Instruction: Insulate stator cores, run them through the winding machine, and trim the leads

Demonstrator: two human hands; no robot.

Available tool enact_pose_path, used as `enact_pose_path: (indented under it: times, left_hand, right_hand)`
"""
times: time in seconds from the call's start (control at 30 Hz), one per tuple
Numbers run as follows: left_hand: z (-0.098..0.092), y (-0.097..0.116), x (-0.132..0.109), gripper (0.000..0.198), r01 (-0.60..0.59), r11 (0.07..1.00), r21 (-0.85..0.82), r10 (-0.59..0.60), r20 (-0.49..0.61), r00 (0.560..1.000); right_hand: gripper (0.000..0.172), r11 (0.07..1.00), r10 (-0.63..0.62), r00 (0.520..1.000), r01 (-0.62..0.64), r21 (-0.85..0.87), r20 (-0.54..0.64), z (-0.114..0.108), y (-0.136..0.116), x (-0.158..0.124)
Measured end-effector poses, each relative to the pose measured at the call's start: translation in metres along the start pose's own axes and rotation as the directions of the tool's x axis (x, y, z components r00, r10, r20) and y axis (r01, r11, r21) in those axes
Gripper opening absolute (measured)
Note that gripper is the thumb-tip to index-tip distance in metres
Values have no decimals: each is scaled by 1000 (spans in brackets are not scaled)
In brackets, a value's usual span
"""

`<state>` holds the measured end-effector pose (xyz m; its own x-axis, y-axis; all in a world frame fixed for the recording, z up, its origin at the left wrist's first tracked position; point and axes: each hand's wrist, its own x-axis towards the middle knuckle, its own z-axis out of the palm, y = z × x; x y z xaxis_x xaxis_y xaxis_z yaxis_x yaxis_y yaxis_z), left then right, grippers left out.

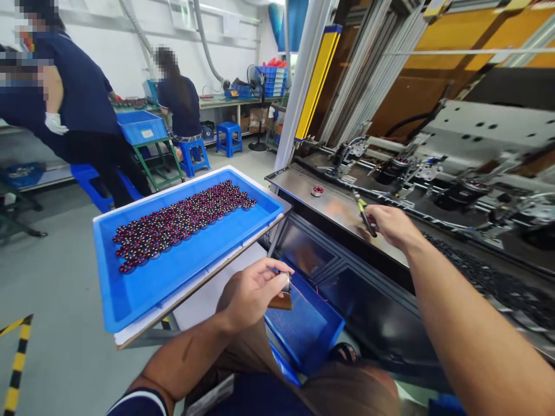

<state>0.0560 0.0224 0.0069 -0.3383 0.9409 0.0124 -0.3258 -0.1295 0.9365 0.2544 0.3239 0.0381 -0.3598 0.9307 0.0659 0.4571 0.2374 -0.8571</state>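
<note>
My left hand (258, 292) is closed around a small silver cylindrical part (285, 281), held between thumb and fingers above my lap. Part of that piece is covered by the fingers. My right hand (392, 225) grips a pair of pliers (364, 215) with green and black handles, over the metal ledge of the machine. Their jaws point away from me, towards the machine. Left of the pliers, a small round red and silver part (317, 190) lies on the metal ledge (299, 180).
A blue tray (195, 274) on my left carries many small round black and red parts (182, 219). Below my hands sits a blue bin (303, 323). The machine's fixtures (394, 170) line the right side. Co-workers (180, 98) are at the back left, near blue stools (229, 138).
</note>
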Motion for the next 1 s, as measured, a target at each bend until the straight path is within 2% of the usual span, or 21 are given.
enact_pose_path:
  times: [0.07,0.17,0.27,0.37,0.43,0.5,0.6,0.7,0.87,1.0]
  left_hand:
    - [6,-1,-3,26,16,1000,16,-16,1,1000]
    - [19,-3,-5,27,41,998,53,-42,14,999]
    - [30,-6,-7,29,76,996,55,-79,65,995]
    - [40,-12,-7,34,141,990,5,-139,195,971]
    - [47,-16,-7,38,180,983,-39,-163,274,948]
    - [56,-20,-8,39,202,977,-68,-170,320,932]
    - [67,-23,-11,36,187,980,-67,-152,356,922]
    - [72,-24,-14,37,149,988,-33,-126,372,920]
    - [68,-21,-18,39,131,991,-23,-112,382,917]
    - [63,-19,-20,40,142,989,-47,-116,360,926]
  right_hand:
    - [41,986,19,999,-23,167,26,-11,-5,-25]
    - [44,934,14,999,-25,356,34,-10,-1,-89]
    - [42,892,13,1000,-24,451,28,18,17,-177]
    - [46,865,36,997,-67,498,72,54,38,-260]
    - [47,862,57,996,-87,499,74,72,46,-302]
    - [47,895,39,999,-51,443,35,80,46,-329]
    - [51,963,-131,990,142,230,-61,76,37,-345]
    - [62,945,-323,941,327,26,-103,67,26,-342]
    - [71,887,-456,885,444,-128,-88,70,20,-330]
    - [75,853,-518,852,508,-124,-72,77,21,-323]
